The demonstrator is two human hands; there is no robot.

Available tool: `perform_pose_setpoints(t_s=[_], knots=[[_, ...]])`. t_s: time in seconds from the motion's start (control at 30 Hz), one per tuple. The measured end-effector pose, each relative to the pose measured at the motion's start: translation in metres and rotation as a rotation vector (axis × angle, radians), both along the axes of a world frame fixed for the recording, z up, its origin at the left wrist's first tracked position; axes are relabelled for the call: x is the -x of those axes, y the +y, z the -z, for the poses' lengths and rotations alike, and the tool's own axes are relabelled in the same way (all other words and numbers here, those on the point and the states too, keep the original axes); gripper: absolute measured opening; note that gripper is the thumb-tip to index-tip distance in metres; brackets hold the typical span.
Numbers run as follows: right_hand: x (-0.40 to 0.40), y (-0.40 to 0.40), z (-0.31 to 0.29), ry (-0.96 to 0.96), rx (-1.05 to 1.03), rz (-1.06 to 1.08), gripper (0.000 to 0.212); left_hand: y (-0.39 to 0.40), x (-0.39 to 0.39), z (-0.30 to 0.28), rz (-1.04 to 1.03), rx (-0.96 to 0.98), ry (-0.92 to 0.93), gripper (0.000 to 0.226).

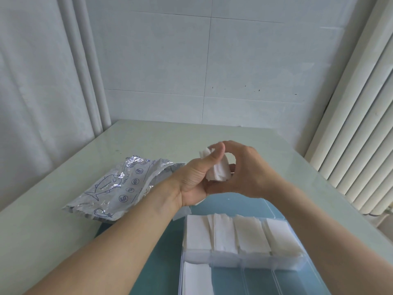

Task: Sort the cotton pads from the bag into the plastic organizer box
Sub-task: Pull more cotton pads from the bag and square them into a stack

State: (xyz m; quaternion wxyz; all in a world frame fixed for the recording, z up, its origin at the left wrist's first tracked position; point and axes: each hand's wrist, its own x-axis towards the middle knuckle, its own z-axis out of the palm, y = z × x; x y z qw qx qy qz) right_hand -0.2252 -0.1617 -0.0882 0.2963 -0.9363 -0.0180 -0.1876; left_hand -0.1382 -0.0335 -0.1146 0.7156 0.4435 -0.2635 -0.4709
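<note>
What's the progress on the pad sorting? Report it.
Done: the organizer box's far row holds pads in all four compartments, plus the near-left one. In hand: both the left hand and right hand hold a small stack of pads. Left: three near compartments look empty; the bag's contents are hidden.

Probably a home room: tiled wall (212,60), white radiator (350,145), pale curtain (32,92), glass-topped table (148,141).
</note>
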Motion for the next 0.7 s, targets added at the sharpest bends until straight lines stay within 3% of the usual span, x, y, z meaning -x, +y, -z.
perform_pose_setpoints(t_s=[0.07,0.13,0.2,0.3,0.4,0.47,0.57,0.7], knots=[[0.0009,-0.0004,-0.0011,-0.02,-0.024,0.004,0.077,0.0006,-0.0003,-0.0014,-0.018,0.019,0.033,0.084],[0.0026,0.0005,-0.0022,0.024,-0.014,-0.021,0.094,0.0005,-0.0018,0.0001,0.025,-0.018,-0.016,0.09],[0.0035,0.0013,-0.002,0.062,0.004,-0.022,0.095,0.0016,-0.001,0.0012,0.071,-0.03,-0.061,0.077],[0.002,0.0014,-0.001,0.027,-0.015,0.011,0.077,0.004,0.0,0.0025,0.169,0.007,-0.085,0.06],[0.0018,0.0026,-0.0028,0.066,0.095,-0.022,0.098,0.006,0.0023,0.0027,0.196,-0.032,-0.102,0.046],[0.0019,0.004,-0.0028,0.093,0.099,-0.043,0.099,0.0059,0.0049,0.0008,0.158,-0.058,-0.109,0.048],[0.0017,0.0013,-0.004,0.077,0.099,0.0,0.077,0.0063,0.0047,-0.0003,0.144,-0.031,-0.134,0.064],[0.0042,-0.0028,-0.0076,0.135,0.031,-0.008,0.093,0.0047,0.0076,-0.0035,0.066,-0.044,-0.267,0.056]])
